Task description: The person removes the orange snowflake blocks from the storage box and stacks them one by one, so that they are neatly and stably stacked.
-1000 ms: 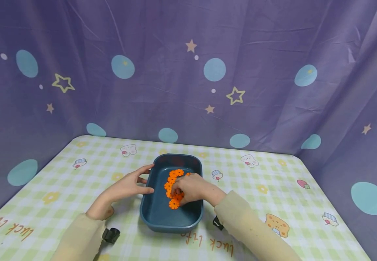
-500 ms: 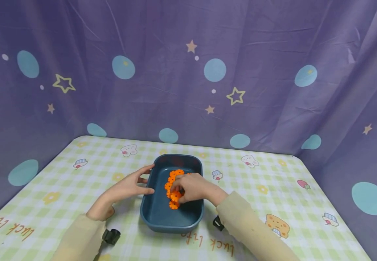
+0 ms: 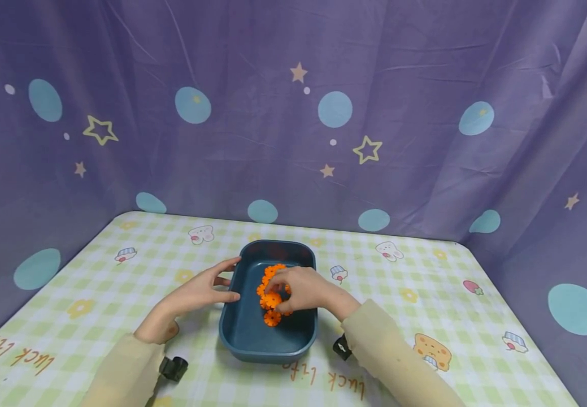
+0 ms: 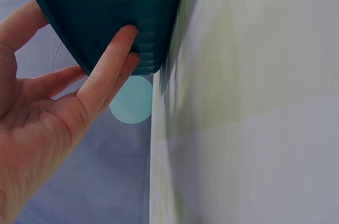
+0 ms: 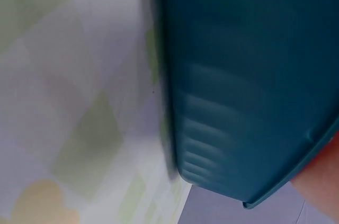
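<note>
- My left hand (image 3: 199,291) held the blue rectangular tub (image 3: 255,340) by its left side.
- Inside it, my right hand (image 3: 304,288) pinched an orange flower-shaped piece (image 3: 273,300) among similar orange pieces (image 3: 272,319).

A purple curtain (image 3: 252,152) with stars (image 3: 299,73) and blue ovals (image 3: 335,107) hangs behind a green-checked tablecloth (image 3: 476,330) — cupcakes (image 3: 339,274) printed on it

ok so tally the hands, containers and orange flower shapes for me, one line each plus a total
hands: 2 (left hand, right hand)
container: 1
orange flower shapes: at least 6, right hand may hide more
total: at least 9
</note>
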### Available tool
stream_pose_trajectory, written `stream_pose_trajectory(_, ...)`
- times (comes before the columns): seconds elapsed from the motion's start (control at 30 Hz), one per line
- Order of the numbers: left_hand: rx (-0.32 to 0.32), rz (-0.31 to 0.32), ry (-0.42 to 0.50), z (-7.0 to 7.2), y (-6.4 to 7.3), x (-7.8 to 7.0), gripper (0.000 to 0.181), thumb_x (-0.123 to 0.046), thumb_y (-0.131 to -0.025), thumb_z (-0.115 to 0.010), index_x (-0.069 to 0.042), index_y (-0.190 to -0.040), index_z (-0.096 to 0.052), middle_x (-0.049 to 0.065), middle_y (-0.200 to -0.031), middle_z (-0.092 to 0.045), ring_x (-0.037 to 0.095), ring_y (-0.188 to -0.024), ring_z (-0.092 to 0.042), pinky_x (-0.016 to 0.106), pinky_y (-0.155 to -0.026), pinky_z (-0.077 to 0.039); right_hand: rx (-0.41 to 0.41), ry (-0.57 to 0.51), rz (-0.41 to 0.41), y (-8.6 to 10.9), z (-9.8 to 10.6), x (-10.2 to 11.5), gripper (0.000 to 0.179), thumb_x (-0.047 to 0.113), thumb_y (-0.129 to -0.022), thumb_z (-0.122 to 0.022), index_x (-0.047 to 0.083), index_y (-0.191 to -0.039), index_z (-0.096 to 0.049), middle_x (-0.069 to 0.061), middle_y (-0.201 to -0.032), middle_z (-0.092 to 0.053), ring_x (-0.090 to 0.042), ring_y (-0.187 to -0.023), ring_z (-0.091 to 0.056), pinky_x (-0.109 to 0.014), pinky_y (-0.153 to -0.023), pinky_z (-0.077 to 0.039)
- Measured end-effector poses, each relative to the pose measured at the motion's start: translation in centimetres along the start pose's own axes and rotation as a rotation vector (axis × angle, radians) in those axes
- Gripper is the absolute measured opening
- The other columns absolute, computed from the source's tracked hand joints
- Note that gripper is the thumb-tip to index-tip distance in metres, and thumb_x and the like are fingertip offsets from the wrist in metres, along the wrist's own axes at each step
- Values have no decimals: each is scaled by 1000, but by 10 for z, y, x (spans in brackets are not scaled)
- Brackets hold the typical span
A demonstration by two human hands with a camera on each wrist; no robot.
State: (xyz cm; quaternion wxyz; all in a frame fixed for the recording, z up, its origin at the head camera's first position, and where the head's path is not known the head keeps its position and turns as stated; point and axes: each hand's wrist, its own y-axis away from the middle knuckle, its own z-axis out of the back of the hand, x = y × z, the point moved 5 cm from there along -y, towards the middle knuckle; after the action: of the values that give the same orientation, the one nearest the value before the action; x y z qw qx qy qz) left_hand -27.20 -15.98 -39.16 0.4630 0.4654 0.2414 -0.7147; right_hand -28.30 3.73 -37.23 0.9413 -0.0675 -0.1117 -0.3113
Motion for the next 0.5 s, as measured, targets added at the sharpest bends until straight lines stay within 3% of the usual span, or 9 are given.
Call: stream_pose_trajectory(0.5, -5, 3, -6, 0, -1, 1, 81, -22, -82, -69, -17, -146, -20, 19, -145, -23, 41, -123, -38, 36, -79, -51, -115, -76, 4, 13, 15, -13, 30, 31, -75, -72, 24, -103, -67, 10, -96, -59, -11, -89, -59, -23, -75, -47)
